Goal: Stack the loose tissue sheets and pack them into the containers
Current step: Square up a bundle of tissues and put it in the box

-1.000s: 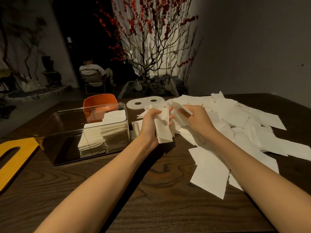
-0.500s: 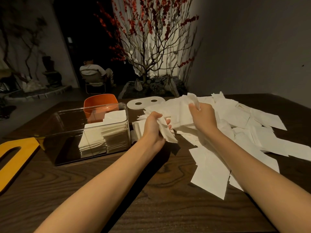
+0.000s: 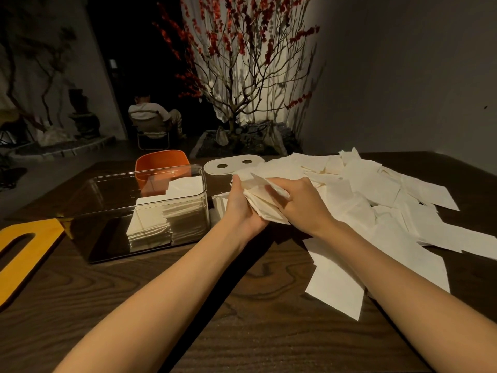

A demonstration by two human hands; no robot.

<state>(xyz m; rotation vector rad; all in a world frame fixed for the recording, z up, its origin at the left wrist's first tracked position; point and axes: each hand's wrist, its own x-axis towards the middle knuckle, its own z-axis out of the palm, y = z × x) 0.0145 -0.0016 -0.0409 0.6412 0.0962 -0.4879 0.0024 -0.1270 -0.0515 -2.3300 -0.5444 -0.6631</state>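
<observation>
Both hands on one small bundle of white tissue sheets [image 3: 265, 204], held above the dark wood-grain table [image 3: 242, 319].

Left hand [image 3: 242, 208] cups and grips the bundle from below; right hand [image 3: 301, 203] has its fingers curled over the bundle's top. Clear rectangular plastic container [image 3: 113, 195] just left, two stacks inside. Loose white tissue sheets [image 3: 376, 211] spread to the right.

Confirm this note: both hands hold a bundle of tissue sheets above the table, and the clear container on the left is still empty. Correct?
Not quite. In the head view the clear container is not empty: stacks of tissue sheets already sit at its right end. The rest stands: the left hand and right hand hold a bundle of tissue sheets above the table.
</observation>
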